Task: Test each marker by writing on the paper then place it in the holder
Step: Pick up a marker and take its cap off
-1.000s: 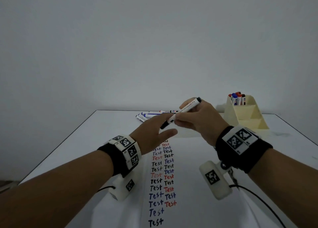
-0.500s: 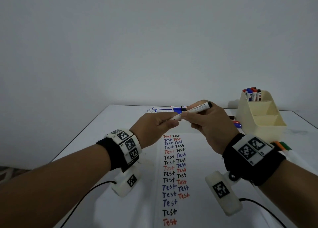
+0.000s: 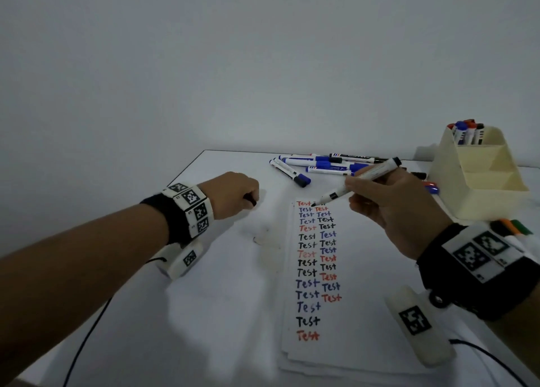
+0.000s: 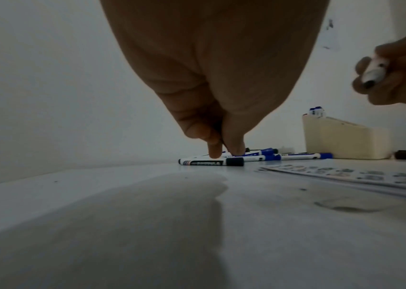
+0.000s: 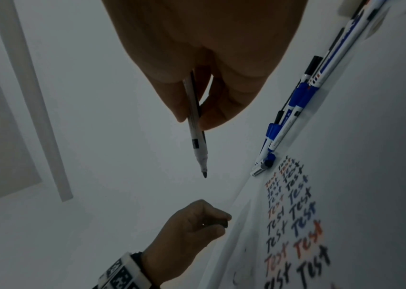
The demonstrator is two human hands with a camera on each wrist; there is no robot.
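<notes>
One uncapped white marker with a black tip point(image 3: 377, 170) is pinched in the right hand point(image 3: 391, 211). Its long axis slants down-left, and its tip points at the top row of the white lettered paper sheet point(image 3: 306, 354). The left hand point(image 3: 233, 195), left of the sheet and low over the white surface point(image 3: 219, 313), curls round a small black cap point(image 3: 252, 201).

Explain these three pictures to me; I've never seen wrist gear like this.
No machine here: a person works with bare hands, wearing patterned bands and small cameras. The wide picture comes from a head camera looking down; the other two look along each wrist at the fingers. The right hand holds an uncapped black marker in a writing grip, tip at the top of a paper filled with "Test" in black, blue and red. The left hand curls round a small dark thing, probably the cap. On the table lie more markers beside a cream holder.
</notes>
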